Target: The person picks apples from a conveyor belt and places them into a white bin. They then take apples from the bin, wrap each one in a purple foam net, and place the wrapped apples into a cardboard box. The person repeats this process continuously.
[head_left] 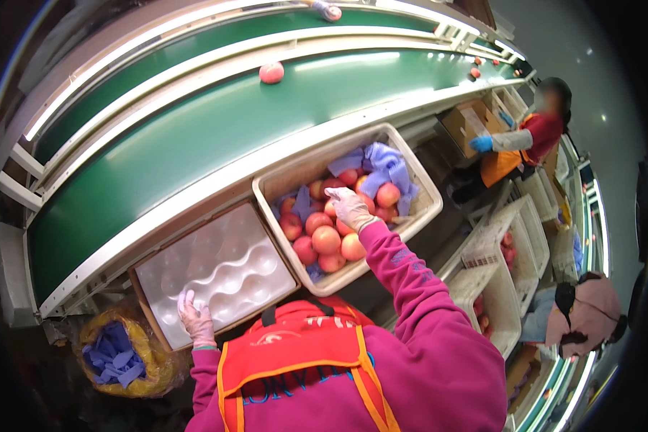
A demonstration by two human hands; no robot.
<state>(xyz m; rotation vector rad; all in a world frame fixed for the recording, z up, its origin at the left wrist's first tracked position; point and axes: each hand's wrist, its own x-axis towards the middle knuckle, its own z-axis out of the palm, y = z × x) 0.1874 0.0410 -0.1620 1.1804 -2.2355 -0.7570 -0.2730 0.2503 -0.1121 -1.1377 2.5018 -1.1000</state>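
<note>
My left hand point(196, 321), in a whitish glove, has its fingers apart and rests at the near edge of a white moulded tray point(227, 277). The tray lies in a shallow cardboard box point(148, 308), and its hollows hold no fruit. Farther right, my right hand point(350, 208), gloved too, reaches in among red and yellow apples point(326, 240). Its fingers bend down over the fruit, and I cannot see whether they grip one. A white plastic crate point(421, 223) holds these apples, along with purple-blue padding sheets point(386, 167).
A green conveyor belt point(194, 137) runs behind, carrying a lone apple point(271, 73). A yellow bag point(158, 353) of blue-purple pieces stands at lower left. Two people work at right, one by a cardboard box point(468, 126). More white crates point(507, 306) with apples stand there.
</note>
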